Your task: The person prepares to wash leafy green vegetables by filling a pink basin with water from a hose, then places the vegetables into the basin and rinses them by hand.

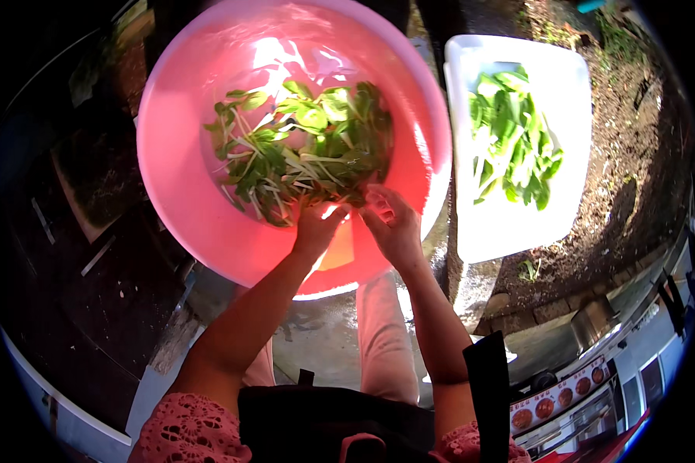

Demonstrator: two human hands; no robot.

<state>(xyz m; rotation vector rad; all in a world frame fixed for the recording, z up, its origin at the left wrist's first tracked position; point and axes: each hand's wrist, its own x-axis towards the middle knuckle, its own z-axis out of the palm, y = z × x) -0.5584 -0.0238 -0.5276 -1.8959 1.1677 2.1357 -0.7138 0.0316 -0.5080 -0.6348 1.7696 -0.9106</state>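
Leafy greens with pale stems (266,168) lie in water in a large round pink plastic basin (176,173). My left hand (317,227) is inside the basin at the near edge of the greens, its fingertips hidden among leaves and glare. Beside it, my right hand (395,226) has its fingers curled and its thumb close to my left hand. Whether either hand grips a leaf is not clear. To the right, a white plastic tub (515,234) holds a pile of green leaves with white stems (512,133).
Wet concrete (318,330) lies under the basin. Soil with small plants (625,173) borders the tub on the right, edged by bricks (550,309). A dark surface (92,312) extends on the left. A stall front with food pictures (562,396) stands at lower right.
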